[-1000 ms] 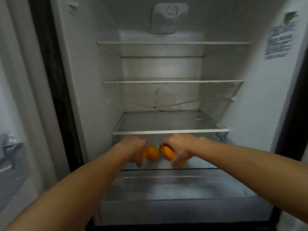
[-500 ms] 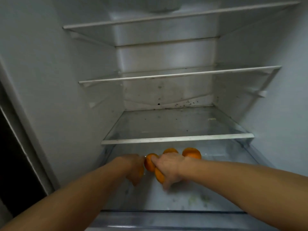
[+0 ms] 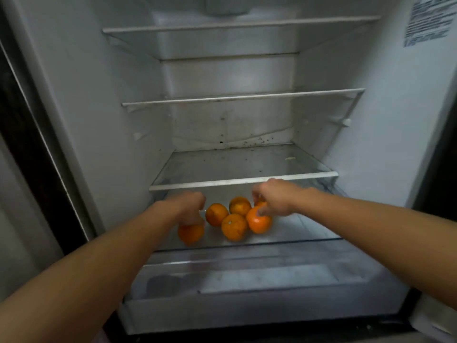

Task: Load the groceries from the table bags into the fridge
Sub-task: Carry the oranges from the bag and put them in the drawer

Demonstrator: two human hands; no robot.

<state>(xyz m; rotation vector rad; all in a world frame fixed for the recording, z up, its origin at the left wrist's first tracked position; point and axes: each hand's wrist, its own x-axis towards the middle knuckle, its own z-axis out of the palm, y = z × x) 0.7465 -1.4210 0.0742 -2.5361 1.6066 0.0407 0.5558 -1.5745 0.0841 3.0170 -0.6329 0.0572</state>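
Left hand [image 3: 190, 206] clamps down on the leftmost round orange fruit [image 3: 190, 234], and right hand [image 3: 277, 200] pinches the rightmost bright orange fruit [image 3: 259, 222], both just under the white-edged glass shelf [image 3: 243, 180]. Each fruit sits directly beneath its own hand, with loose oranges [image 3: 233, 226] between, so letting go looks like a straight lift away.

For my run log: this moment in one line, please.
left hand: grips leftmost round orange fruit; right hand: touches rightmost round orange fruit; place: lowest glass shelf

Arms outstretched; left hand [image 3: 189, 206] grips leftmost orange [image 3: 190, 235], right hand [image 3: 275, 199] grips rightmost orange [image 3: 259, 222].
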